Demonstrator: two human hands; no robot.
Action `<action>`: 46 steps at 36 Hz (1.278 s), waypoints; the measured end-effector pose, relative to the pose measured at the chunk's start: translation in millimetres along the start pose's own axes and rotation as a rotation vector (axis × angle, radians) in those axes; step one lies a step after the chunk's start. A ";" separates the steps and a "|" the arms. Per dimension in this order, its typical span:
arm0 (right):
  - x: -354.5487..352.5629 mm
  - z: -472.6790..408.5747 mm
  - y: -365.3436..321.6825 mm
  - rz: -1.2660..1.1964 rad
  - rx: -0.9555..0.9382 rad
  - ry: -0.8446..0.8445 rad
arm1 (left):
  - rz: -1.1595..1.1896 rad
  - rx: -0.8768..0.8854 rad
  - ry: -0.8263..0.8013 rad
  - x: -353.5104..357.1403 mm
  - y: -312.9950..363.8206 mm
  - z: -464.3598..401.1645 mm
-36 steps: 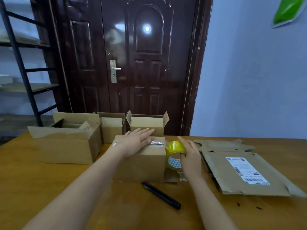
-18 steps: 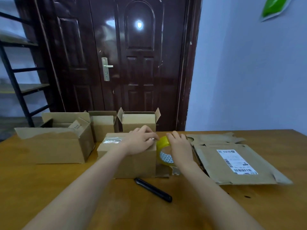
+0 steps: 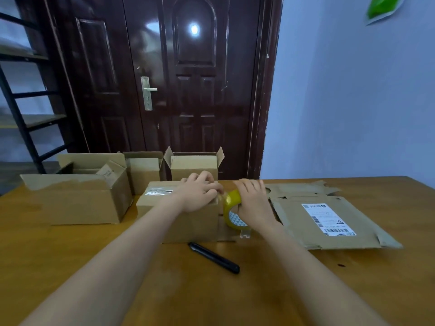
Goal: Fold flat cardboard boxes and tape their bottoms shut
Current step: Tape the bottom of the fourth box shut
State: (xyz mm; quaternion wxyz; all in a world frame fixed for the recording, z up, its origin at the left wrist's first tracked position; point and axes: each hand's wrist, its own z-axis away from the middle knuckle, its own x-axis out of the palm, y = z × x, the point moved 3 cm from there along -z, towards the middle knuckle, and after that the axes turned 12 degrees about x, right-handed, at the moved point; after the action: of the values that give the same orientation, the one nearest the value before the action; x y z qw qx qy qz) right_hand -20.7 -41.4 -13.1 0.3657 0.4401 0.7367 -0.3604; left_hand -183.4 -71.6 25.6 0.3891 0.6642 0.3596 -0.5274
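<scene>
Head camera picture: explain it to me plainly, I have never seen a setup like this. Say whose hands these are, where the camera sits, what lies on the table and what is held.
There is no machine here. A person wears one camera on the head, looking forward and down, so both bare arms reach in from below. The left hand presses curled fingers on the taped top of a small cardboard box. The right hand grips a yellow tape roll beside that box. On the wooden table also lie a black pen-like tool, a flattened cardboard box with a shipping label, and three open boxes: a large one and two smaller behind.
</scene>
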 end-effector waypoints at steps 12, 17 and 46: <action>-16.5 54.5 -2.2 -0.285 -0.232 0.081 | 0.033 -0.023 0.001 -3.4 3.7 1.3; 1.7 84.9 -17.5 -0.114 -0.220 -0.465 | 0.106 -0.031 0.022 -2.9 2.5 3.0; -8.0 100.0 1.3 -0.905 0.321 -0.084 | 0.155 -0.063 -0.090 -10.8 7.0 -4.7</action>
State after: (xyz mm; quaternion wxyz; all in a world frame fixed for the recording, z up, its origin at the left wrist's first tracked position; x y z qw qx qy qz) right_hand 5.3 -129.3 -53.8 0.1289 0.1113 0.7738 -0.6101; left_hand -177.2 -71.2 37.8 0.4653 0.6530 0.3057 -0.5134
